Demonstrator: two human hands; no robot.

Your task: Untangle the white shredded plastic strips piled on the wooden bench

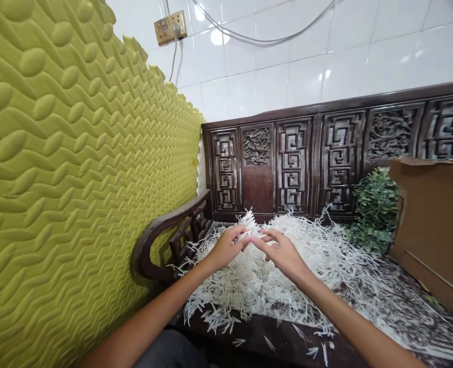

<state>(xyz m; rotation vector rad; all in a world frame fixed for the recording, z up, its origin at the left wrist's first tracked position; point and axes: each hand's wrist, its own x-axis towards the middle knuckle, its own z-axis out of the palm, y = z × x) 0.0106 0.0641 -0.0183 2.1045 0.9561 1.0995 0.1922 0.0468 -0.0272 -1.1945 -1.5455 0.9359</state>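
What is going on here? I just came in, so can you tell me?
A person is handling white shreds with both hands, above a pile on a carved wooden bench. The left hand pinches some strands, and the right hand reaches to them. A green plant and cardboard are at the bench's far end.

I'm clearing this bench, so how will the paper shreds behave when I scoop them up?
The paper shreds will probably feel very light and floppy, since they are thin strips in a loose, fluffy heap. They seem likely to snag together and lift in clumps. Some will probably drop away, judging by the strays already scattered on the dark wooden bench.
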